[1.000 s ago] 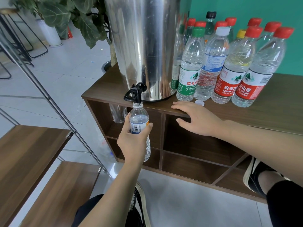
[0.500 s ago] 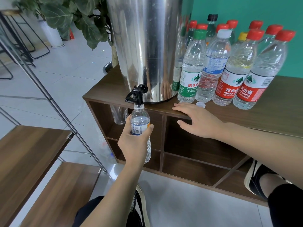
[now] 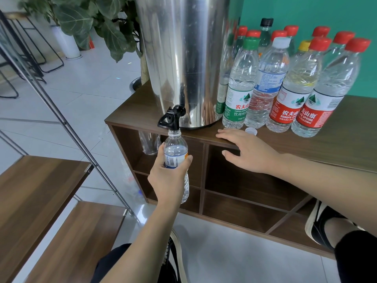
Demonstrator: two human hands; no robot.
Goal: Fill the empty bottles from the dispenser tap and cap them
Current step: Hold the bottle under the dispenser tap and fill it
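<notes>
My left hand [image 3: 170, 176] grips a clear uncapped bottle [image 3: 175, 149] upright, its mouth just under the black tap [image 3: 170, 117] of the steel dispenser [image 3: 183, 58]. My right hand [image 3: 247, 151] rests flat, fingers straight, on the front edge of the wooden shelf top [image 3: 336, 144]. A loose white cap [image 3: 251, 130] lies on the shelf just beyond my right fingers. Several capped bottles stand to the right of the dispenser, among them a green-capped one [image 3: 239, 86], a white-capped one [image 3: 267, 84] and red-capped ones [image 3: 324, 88].
The shelf unit has open cubbies below; a clear bottle [image 3: 150, 141] hangs or stands in the upper left one. A leafy plant [image 3: 98, 23] is behind the dispenser. A slanted metal rail [image 3: 67, 123] and wooden steps [image 3: 36, 190] lie to the left. My shoes show near the floor.
Almost nothing has moved; the view shifted slightly. My left hand still holds the bottle under the tap and my right hand stays on the shelf edge.
</notes>
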